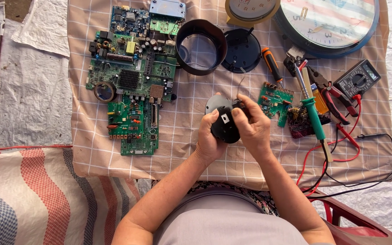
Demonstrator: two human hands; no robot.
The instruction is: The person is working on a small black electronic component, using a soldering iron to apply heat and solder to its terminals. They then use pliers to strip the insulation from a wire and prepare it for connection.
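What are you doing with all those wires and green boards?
A person sits at a table with a checked cloth and holds a small round black part in both hands. The left hand cups it from below, and the right hand presses on it from the top. Green circuit boards lie to the left. A soldering iron, pliers, a meter and a big wall clock lie to the right.

A black round part is looking like smooth, dull plastic. The checked cloth is looking soft. The green boards are shining.
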